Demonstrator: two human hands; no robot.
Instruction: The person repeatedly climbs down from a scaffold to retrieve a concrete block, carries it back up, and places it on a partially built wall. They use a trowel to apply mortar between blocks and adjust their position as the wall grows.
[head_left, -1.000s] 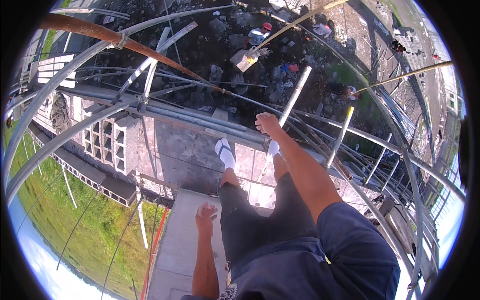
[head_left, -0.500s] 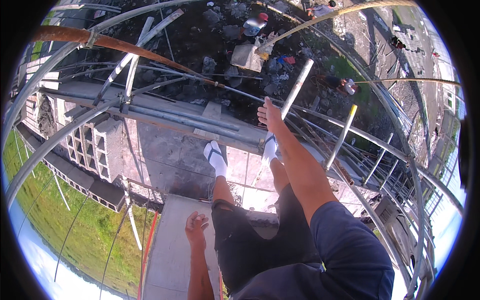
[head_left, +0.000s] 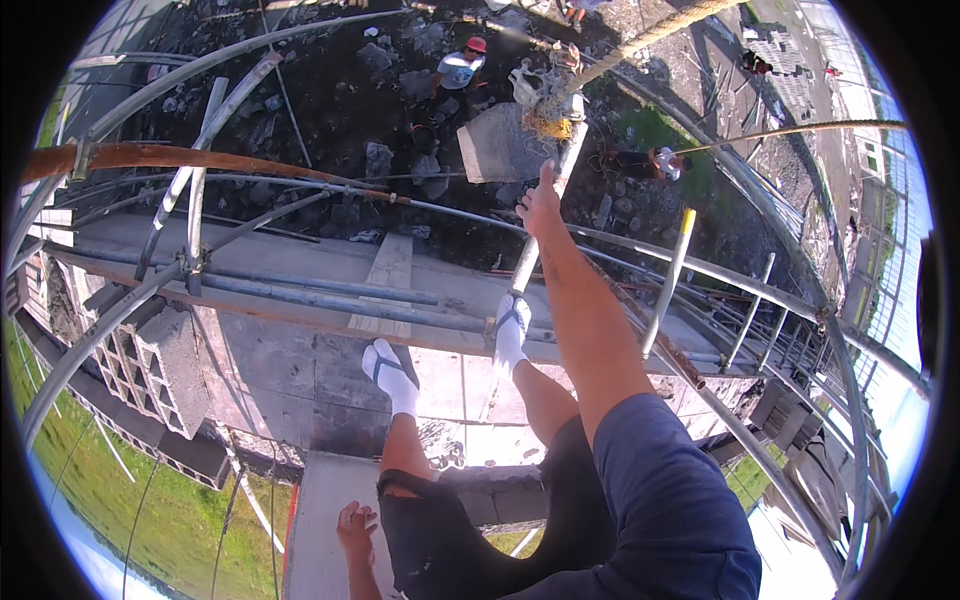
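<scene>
My right hand point(head_left: 540, 207) reaches outward with fingers apart, its index finger extended, in front of or beside a pale metal pole point(head_left: 524, 262); contact is unclear. Just beyond hangs a grey slab-like load point(head_left: 494, 150) with yellow material and a knot, on a thick rope point(head_left: 655, 40). My left hand point(head_left: 357, 528) is low beside my left thigh, loosely bent and empty. My sandaled feet point(head_left: 388, 372) in white socks stand at the scaffold edge, the right one against the pole's foot.
Scaffold tubes point(head_left: 350, 320), a rusty pipe point(head_left: 225, 160) and a shorter yellow-tipped post point(head_left: 668, 280) surround me. Hollow blocks point(head_left: 150, 370) sit left. Below are rubble, a co-worker in a red cap point(head_left: 458, 72) and another person point(head_left: 640, 165). Grass point(head_left: 170, 530) lies far down behind.
My right arm has extended further outward and my right foot has stepped forward to the pole. The roped load appears larger and closer. My left hand has shifted lower in view.
</scene>
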